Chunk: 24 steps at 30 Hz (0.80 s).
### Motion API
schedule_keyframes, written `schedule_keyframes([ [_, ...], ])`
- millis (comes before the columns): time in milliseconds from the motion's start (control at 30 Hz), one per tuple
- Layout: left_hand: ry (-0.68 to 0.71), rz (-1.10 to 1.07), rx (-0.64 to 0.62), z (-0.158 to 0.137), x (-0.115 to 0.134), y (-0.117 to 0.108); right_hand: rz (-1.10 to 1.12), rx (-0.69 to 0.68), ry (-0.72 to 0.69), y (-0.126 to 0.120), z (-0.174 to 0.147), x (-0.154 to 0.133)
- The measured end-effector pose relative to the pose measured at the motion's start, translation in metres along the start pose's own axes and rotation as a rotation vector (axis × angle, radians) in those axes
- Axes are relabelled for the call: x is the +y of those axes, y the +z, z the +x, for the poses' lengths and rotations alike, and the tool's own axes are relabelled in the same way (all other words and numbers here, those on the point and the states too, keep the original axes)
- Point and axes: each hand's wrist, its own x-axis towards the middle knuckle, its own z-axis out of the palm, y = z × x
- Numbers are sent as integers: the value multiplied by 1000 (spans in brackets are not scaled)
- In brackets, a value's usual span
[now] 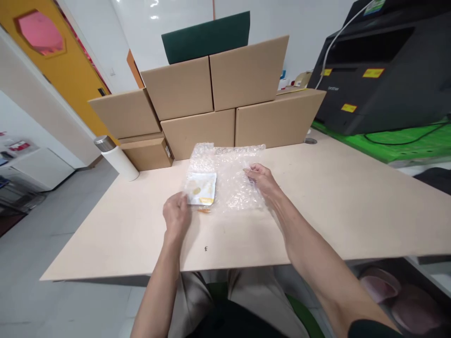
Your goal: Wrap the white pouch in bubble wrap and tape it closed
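A sheet of bubble wrap [232, 188] lies spread on the light wooden table [141, 244]. On its left part rests a flat white packet [202, 188] with yellow markings. My left hand [176, 213] is closed at the left edge of the wrap, beside the packet's lower left corner; its fingers are slightly blurred. At the wrap's right side my right hand [260, 178] pinches the plastic between thumb and fingers. A small orange bit [203, 211] shows just below the packet, too small to make out.
Cardboard boxes [197, 134] are stacked along the table's back, with a dark green box [207, 37] on top. A white bottle with a metal cap [118, 159] stands at the left edge. To the right, a dark printer [380, 80] sits on a green surface [398, 145].
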Motion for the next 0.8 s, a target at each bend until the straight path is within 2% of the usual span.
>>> schedule_keyframes([
  [133, -281, -488, 322, 2, -10, -21, -55, 78, 33, -15, 5, -5],
  [233, -435, -633, 390, -11, -25, -49, -195, 81, 120, -28, 6, -7],
  [333, -476, -493, 343, -35, -40, -74, -243, 0, 226, -36, 6, -7],
  [467, -503, -277, 315, -58, -51, -93, -87, -56, 282, -43, 9, -5],
  [633, -514, -221, 300, -61, -60, -96, 57, -50, 444, -44, 12, 2],
  [700, -490, -182, 301, -60, -63, -95, 66, -53, 473, -38, 10, 5],
  [800, -465, -142, 310, -61, -66, -95, 87, -127, 507, -26, 6, 5],
])
